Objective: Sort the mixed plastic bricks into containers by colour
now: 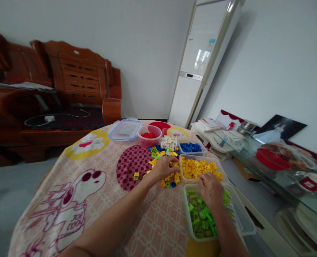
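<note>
My left hand is over a loose pile of mixed toy building bricks on the table, its fingers curled around a yellow building brick. My right hand is closed, knuckles up, above the border between two plastic tubs. Whatever its fingertips hold is hidden. Beyond it, the upper tub is filled with yellow bricks. Under my right wrist, a clear tub contains green bricks. A single yellow-green brick lies apart on the dark red patterned circle of the cloth.
Blue bricks, white bricks and red bricks sit in separate containers at the back. A blue-rimmed lid lies left of them. To the right stands a glass-topped table with a red bowl. A wooden sofa is behind.
</note>
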The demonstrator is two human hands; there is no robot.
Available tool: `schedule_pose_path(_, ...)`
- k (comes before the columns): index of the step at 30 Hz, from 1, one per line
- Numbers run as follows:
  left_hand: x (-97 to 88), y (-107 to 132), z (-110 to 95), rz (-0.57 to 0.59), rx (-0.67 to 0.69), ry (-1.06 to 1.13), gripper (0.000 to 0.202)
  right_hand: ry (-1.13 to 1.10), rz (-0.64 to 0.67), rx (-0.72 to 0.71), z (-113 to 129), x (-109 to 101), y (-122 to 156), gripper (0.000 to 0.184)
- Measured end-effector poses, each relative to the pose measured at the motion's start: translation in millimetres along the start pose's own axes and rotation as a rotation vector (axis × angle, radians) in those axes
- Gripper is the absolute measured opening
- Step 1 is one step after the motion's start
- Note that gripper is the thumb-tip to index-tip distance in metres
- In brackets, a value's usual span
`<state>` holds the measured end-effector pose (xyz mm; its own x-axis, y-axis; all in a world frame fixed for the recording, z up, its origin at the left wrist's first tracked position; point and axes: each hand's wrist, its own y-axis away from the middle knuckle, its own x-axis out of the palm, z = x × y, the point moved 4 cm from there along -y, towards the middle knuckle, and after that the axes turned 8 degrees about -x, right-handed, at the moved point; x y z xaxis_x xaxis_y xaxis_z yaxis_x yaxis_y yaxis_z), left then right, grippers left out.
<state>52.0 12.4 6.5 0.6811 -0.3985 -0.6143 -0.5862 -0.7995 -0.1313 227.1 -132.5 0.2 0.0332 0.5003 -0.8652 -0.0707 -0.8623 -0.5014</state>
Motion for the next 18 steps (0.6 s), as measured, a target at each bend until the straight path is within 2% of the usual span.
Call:
schedule_pose_path(5, 27.0, 2.2, -6.4, 0.073, -0.016, 0.415, 0.045, 0.012, 0.001, -0.010, -0.2, 0.8, -0.4, 0.022)
schedule_pose_path(9, 40.1, 1.7, -7.0, 0.137, 0.040, 0.474, 0.048, 0.005, 0.006, -0.021, -2.0, 2.5, 0.1, 0.021)
schedule_pose_path(12, 28.3, -3.9, 1.9, 0.074, 0.028, 0.411, 0.041, 0.006, 0.011, -0.017, -2.6, 3.3, 0.6, 0.022)
schedule_pose_path(18, -24.6, -10.5, 20.1, -0.208, -0.026, 0.130, 0.031, -0.007, -0.004, -0.013, -0.3, 1.2, 0.1, 0.022)
